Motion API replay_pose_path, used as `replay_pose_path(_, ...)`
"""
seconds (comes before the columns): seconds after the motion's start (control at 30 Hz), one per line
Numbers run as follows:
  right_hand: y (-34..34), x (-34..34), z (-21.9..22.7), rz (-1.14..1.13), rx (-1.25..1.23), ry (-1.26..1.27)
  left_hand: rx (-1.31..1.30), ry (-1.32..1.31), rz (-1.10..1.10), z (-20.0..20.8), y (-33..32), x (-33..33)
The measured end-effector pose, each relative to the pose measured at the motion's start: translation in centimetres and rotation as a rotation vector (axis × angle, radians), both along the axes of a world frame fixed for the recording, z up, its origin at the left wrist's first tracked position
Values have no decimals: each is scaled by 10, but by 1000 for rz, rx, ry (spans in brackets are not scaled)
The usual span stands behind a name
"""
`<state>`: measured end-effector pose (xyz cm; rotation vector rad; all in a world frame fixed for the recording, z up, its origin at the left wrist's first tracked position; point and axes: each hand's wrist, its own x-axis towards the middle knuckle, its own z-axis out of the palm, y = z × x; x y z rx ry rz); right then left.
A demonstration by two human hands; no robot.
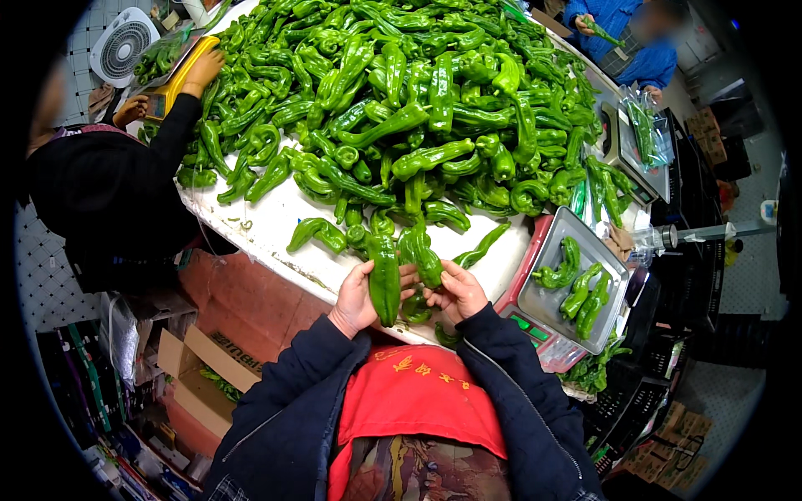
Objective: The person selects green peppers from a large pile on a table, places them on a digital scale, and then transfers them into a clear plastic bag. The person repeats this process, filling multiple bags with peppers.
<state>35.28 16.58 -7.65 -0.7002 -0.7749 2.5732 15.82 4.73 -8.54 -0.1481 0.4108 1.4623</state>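
At the near edge of the white table (pixel 276 242), my left hand (pixel 355 301) holds a long, wide green pepper (pixel 384 280), its tip pointing down toward me. Close beside it, my right hand (pixel 458 292) has its fingers closed round a shorter, wrinkled green pepper (pixel 424 257). Beyond my hands rises a large heap of green peppers (pixel 393 117). A few loose ones lie just in front, among them a curled pepper (pixel 317 235) on the left and a slim pepper (pixel 483 245) on the right. Several are partly hidden behind my fingers.
Right of me stands a red scale (pixel 547 346) whose grey tray (pixel 614 271) bears three peppers. Another scale (pixel 626 150) with bagged peppers sits farther right. A person in black (pixel 109 192) works at a yellow scale (pixel 184 71); one in blue (pixel 635 50) stands far right. An open cardboard box (pixel 196 367) lies low left.
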Motion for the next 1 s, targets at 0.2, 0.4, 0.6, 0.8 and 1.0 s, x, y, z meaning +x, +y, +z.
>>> replay_pose_path(0.2,-9,-10,6,43,-245,84,35,10,17,4,4,3)
replay_pose_path(0.4,-13,-12,12,128,-229,43,18,168,-2,1,1,1)
replay_pose_path(0.6,-29,-21,28,375,391,-465,-36,234,21,-5,-17,-8)
replay_pose_path(0.8,7,-11,34,224,1584,-1227,-1,121,13,-10,-39,-19)
replay_pose_path(1.0,26,5,-12,290,1402,-1309,7,136,-43,-11,-32,-16)
